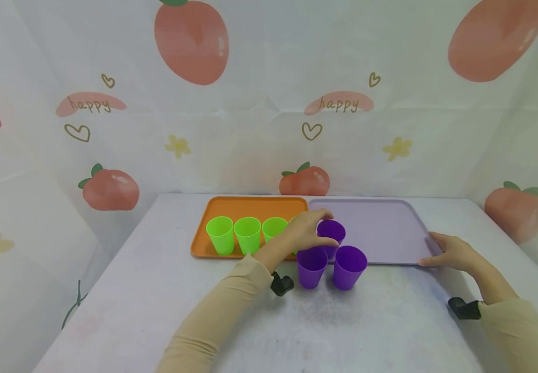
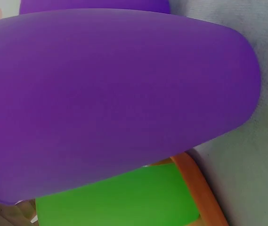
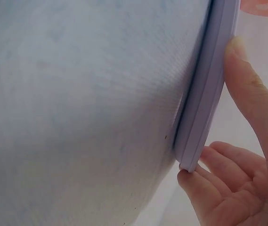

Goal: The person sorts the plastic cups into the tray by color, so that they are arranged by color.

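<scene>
My left hand point(image 1: 302, 231) reaches around a purple cup point(image 1: 333, 232), thumb across its near side and fingers at its far side. That cup stands upright over the near left part of a lavender tray point(image 1: 378, 228). Just in front, two more purple cups, the left one point(image 1: 312, 269) and the right one point(image 1: 349, 268), stand near the tray's front edge. A purple cup point(image 2: 124, 94) fills most of the left wrist view, hiding nearly all of the left hand. My right hand point(image 1: 455, 253) holds the lavender tray's near right corner between thumb and fingers.
An orange tray point(image 1: 259, 202) adjoins the lavender tray on the left. Several green cups stand in a row along its front, the leftmost green cup point(image 1: 223, 237) upright; my left forearm partly hides the rightmost. A patterned cloth point(image 1: 250, 140) hangs behind the table point(image 1: 157, 280).
</scene>
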The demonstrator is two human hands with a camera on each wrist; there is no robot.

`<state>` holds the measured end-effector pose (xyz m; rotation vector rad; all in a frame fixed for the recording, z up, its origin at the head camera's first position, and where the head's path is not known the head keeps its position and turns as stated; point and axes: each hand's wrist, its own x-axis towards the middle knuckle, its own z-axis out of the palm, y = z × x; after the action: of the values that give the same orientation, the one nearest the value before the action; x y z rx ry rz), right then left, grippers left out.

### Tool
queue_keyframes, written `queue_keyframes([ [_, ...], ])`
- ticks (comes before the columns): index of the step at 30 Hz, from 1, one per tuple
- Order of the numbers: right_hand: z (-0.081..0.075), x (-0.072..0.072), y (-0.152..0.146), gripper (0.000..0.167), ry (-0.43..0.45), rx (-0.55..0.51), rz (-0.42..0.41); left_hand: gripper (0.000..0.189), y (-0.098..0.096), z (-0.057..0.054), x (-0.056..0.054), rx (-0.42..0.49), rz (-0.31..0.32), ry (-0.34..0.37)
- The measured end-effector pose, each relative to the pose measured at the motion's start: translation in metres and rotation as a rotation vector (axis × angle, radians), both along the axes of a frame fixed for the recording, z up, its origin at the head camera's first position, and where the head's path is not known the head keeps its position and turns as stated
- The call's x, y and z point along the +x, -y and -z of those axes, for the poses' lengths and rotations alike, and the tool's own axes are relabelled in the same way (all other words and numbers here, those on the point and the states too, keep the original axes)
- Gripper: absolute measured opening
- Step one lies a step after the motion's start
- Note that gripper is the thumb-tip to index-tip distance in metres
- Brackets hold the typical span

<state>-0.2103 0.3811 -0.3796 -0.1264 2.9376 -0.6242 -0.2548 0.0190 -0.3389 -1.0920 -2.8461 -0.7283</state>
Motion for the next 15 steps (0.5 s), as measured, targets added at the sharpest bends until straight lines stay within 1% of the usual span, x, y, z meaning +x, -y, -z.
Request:
queue_keyframes([
  [9, 0.0009, -0.0006, 0.0000, 0.104, 0.017, 0.004, 0.011, 0.064, 0.0002, 0.0010, -0.0002, -0.007, -0.034, 0.035],
  [15, 0.0015, -0.0014, -0.0012, 0.104, 0.023, 0.001, 0.013, 0.067, 0.0036, -0.0030, 0.0017, 0.032, -0.023, 0.053],
])
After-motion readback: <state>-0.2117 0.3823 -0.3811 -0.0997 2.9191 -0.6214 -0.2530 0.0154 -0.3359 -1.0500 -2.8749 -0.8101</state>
